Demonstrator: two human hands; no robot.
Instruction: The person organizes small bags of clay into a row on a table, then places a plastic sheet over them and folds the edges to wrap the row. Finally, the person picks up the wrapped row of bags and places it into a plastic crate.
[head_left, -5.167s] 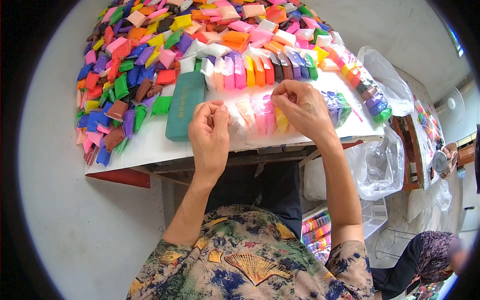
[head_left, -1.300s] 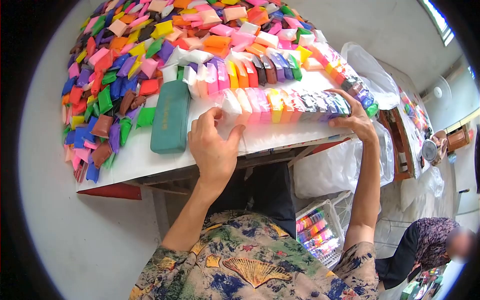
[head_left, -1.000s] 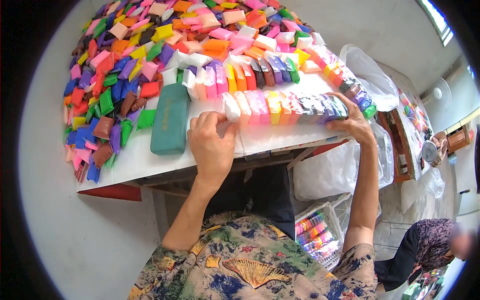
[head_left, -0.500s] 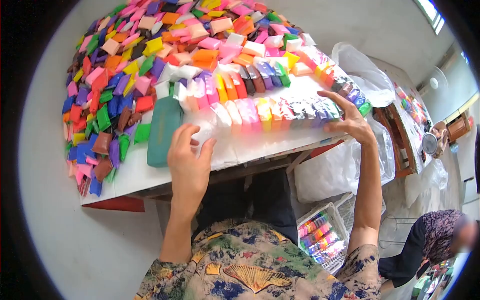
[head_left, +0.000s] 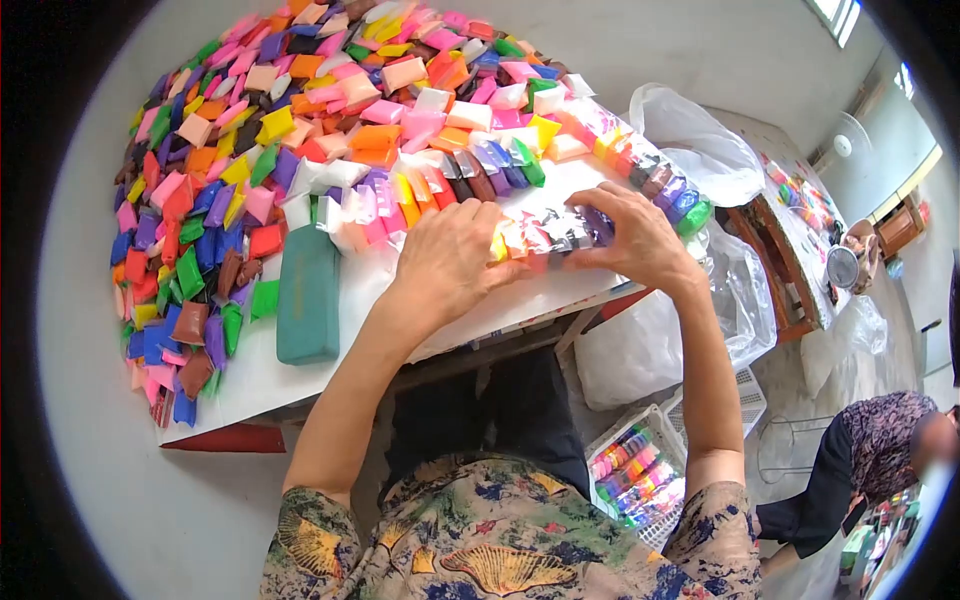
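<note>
A clear-wrapped row of small coloured clay-like packets [head_left: 545,235] lies near the table's front edge, between my two hands. My left hand [head_left: 455,255] is curled over its left part and hides the packets there. At the other end my right hand [head_left: 640,235] grips the row, thumb in front and fingers behind. Just behind lies another line of packets [head_left: 455,180], running from pink to green. A wrapped row [head_left: 650,170] slants along the table's right side. To the left of my left hand is a teal block [head_left: 308,295].
A large heap of coloured packets [head_left: 270,130] covers the table's back and left. Clear plastic bags [head_left: 690,150] hang at the right edge. A white crate [head_left: 640,470] with packed rows is on the floor. Another person [head_left: 850,470] bends at lower right.
My left hand has moved right from the bag's loose left end onto the packets. My right hand has shifted left, so the hands are closer together. The view has shifted slightly.
</note>
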